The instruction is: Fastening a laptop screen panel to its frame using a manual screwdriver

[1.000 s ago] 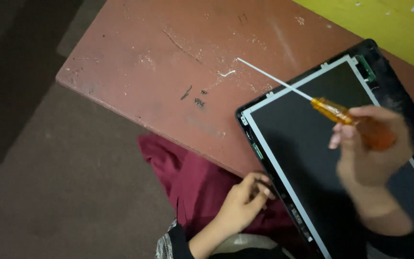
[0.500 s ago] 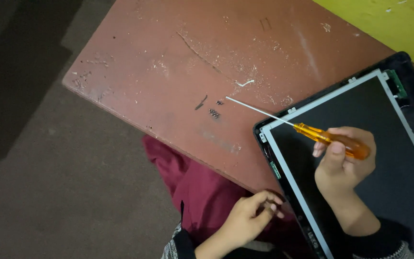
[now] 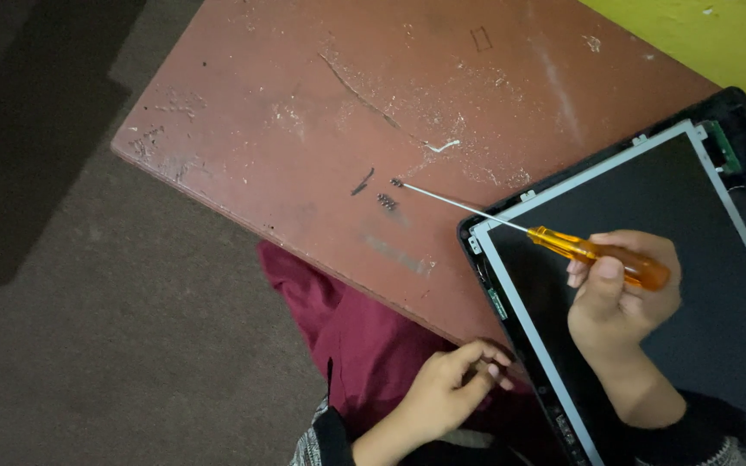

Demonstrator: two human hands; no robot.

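While right hand (image 3: 619,302) pinches screwdriver (image 3: 563,246), left hand (image 3: 446,388) curled, empty.

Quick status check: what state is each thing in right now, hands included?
Screwdriver: held in right hand, tip at the small screws on the table.
Laptop screen panel: bezel off, metal frame exposed, lying on the table corner.
Left hand: below the table edge, fingers curled, contents unclear.
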